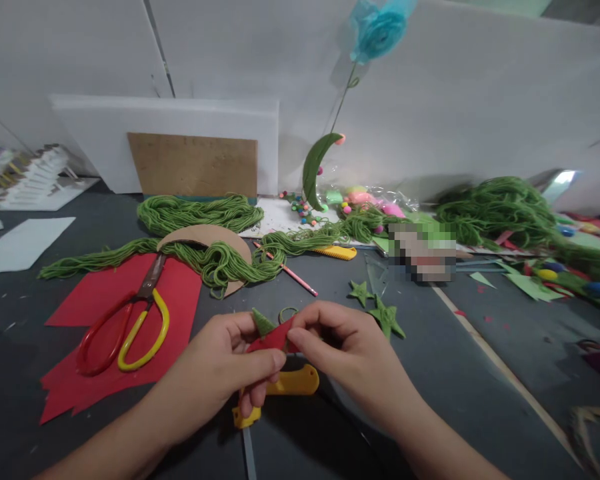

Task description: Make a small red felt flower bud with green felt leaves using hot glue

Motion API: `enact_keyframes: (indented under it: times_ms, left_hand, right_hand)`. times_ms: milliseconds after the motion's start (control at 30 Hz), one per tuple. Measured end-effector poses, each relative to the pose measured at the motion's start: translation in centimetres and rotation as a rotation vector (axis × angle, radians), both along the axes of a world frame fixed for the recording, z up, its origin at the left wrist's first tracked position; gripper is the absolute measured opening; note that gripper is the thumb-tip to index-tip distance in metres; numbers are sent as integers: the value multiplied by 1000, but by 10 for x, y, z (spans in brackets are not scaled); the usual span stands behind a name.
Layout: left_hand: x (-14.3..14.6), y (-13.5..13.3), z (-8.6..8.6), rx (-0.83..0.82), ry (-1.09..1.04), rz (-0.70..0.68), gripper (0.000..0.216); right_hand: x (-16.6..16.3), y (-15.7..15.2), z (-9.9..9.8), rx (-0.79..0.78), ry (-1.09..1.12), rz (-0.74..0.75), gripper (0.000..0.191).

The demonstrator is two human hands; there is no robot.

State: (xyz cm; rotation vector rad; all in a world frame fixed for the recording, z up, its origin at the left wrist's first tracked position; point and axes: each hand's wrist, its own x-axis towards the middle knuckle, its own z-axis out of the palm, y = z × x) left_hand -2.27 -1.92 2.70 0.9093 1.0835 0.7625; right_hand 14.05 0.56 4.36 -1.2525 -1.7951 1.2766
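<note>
Two bare hands meet above the middle of a dark worktop point(430, 373), on the side toward its near edge. The left hand point(233, 357) has its fingers closed on a small red piece point(275, 339), thumb on top; a green pointed piece point(263, 323) sticks up just behind the red. The right hand point(347, 333) pinches the red piece's right end between thumb and bent forefinger. Below the hands lies a yellow handle point(299, 381), partly hidden. Just beyond the right hand are two green stars point(389, 319). Toward the worktop's left edge, scissors point(149, 288) with one red and one yellow handle rest on red sheets point(177, 333). Green yarn point(200, 215) stretches along the far edge, near a pink pencil point(300, 279). There, a green crescent point(315, 172) stands upright beneath a blue flower point(380, 33) on a thin stem.
</note>
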Motion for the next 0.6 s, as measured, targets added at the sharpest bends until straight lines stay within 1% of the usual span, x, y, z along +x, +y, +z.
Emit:
enact_keyframes:
  times_ms: [133,233,400,500,600]
  left_hand:
    - [-2,1,1,-27,-27,-2,16]
    - [-2,1,4,-25,-21,-15,16]
    - [4,0,7,-1,84,-3,18]
    - [8,0,7,5,158,41,19]
    - [9,0,6,18,202,55,17]
  right_hand:
    - [1,1,1,76,-39,2,15]
    - [1,2,1,64,-43,6,15]
    - [-2,1,-4,75,-26,-52,13]
    - [-3,1,-7,73,-30,-55,14]
    - [-3,0,-8,65,-43,-45,14]
